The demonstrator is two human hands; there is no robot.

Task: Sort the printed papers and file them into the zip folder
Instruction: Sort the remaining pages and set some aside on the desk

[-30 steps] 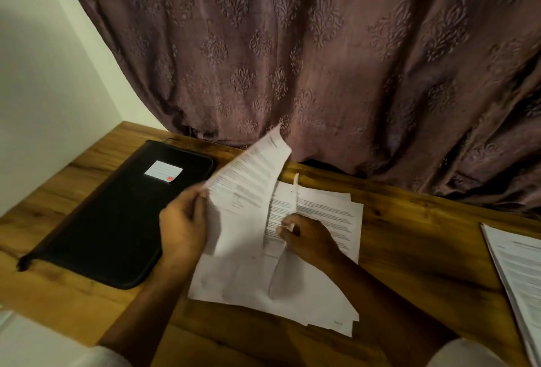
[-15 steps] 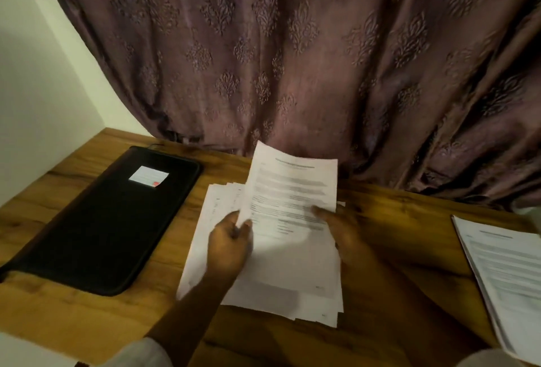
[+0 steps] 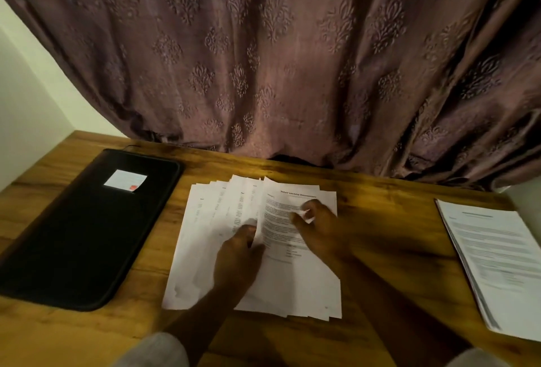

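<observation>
Mid-sort. Pinching top sheet (image 3: pixel 292 267) edge with left hand (image 3: pixel 237 252); resting spread right hand (image 3: pixel 319 220) on it. Fanned papers (image 3: pixel 193 249) at desk (image 3: pixel 395 214) centre, second stack (image 3: pixel 494 264) far right. Zip folder (image 3: pixel 87 229) closed, left of papers: filing apparently not begun.

Black zip folder (image 3: pixel 87 229) (mauve damask curtain (image 3: pixel 278 53))
</observation>
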